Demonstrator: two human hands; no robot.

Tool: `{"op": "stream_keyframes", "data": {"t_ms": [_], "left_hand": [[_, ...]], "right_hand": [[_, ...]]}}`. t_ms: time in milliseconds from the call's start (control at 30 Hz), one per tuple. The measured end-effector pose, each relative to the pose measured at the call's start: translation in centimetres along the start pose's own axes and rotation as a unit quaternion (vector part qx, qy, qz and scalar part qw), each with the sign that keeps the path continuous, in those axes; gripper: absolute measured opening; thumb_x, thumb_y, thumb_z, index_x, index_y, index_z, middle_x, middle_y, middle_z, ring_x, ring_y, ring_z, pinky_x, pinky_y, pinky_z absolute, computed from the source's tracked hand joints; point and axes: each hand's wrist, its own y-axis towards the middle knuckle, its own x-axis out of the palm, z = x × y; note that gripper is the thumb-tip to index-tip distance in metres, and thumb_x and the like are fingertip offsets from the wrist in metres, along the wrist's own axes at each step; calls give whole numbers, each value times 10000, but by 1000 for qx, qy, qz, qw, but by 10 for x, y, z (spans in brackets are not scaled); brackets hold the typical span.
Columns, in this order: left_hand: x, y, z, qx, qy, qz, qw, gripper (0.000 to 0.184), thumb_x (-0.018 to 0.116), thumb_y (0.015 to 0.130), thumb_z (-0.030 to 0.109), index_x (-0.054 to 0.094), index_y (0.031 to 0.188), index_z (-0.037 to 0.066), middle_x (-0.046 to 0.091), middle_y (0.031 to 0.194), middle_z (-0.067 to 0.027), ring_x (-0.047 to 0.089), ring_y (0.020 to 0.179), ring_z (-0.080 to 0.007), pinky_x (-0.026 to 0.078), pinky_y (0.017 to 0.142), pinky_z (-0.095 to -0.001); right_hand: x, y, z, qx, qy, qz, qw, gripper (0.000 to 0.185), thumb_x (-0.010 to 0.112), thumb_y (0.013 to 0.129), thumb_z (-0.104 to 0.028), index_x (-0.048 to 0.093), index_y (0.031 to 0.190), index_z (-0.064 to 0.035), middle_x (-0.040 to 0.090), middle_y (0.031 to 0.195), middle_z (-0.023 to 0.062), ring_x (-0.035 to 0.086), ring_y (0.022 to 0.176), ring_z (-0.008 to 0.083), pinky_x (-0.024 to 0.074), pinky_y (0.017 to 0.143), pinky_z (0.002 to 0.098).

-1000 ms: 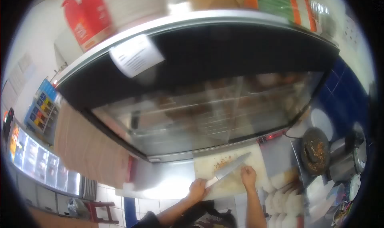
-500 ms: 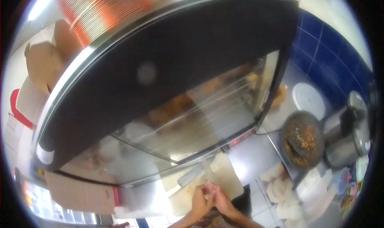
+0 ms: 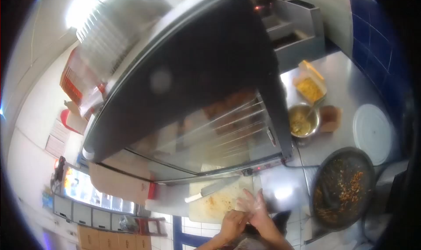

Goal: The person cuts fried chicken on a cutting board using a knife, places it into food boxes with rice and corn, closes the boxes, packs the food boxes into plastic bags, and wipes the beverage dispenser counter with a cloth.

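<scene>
My left hand (image 3: 234,223) is closed, its fingers pinched against the heel of my right hand, where it seems to grip the edge of a thin clear plastic glove (image 3: 251,204). Whitish film covers my right hand (image 3: 258,211), which is open with fingers spread and palm up. Both hands are over the near right edge of a pale cutting board (image 3: 199,211). On that board lies a knife (image 3: 218,187) with a white handle and broad blade, touched by neither hand. Brownish crumbs or stains mark the board's surface.
A glass-fronted display cabinet (image 3: 193,96) rises just beyond the board. To the right are a dark stone mortar (image 3: 326,202) with crushed bits, a white round lid (image 3: 372,134), a steel pot (image 3: 316,120) and a yellow tub (image 3: 310,90). Cardboard boxes (image 3: 112,240) stand lower left.
The view has swung right, showing more of the side counter. My hands were clasped together; now the right hand's fingers are spread and the left is at its heel.
</scene>
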Motion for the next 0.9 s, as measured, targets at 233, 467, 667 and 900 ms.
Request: {"op": "stream_keyframes", "data": {"t_ms": [233, 467, 667, 900], "left_hand": [[-1, 15, 21, -30, -142, -46, 988, 94, 707, 811, -15, 689, 889, 35, 709, 888, -113, 664, 867, -258, 497, 800, -344], [-39, 15, -52, -183, -349, -45, 918, 147, 616, 954, 93, 658, 950, -48, 677, 874, -104, 615, 826, -167, 478, 786, -286], [-70, -54, -230, -198, 70, 0, 978, 341, 630, 931, 202, 649, 1202, -4, 694, 1113, -198, 661, 991, -331, 511, 885, -384], [-73, -81, -307, -158, 192, -92, 964, 505, 670, 870, 259, 565, 1336, 94, 592, 1333, -148, 545, 1202, -374, 413, 1013, -501]], "right_hand": [[22, 16, -21, -81, -103, -58, 990, 751, 212, 981, -698, 251, 1561, -223, 221, 1612, 89, 225, 1457, 265, 118, 1191, 539], [81, -6, -53, -494, -303, 64, 813, 524, 614, 985, -309, 483, 1399, -15, 543, 1365, 101, 487, 1263, 195, 364, 1095, 353], [125, -13, -93, -770, -377, 241, 454, 427, 654, 929, -173, 541, 1299, 10, 589, 1244, 191, 556, 1157, 354, 427, 1007, 448], [158, 8, -87, -771, -406, 350, 345, 407, 633, 942, -229, 573, 1253, 28, 583, 1217, 219, 575, 1129, 370, 431, 1004, 446]]}}
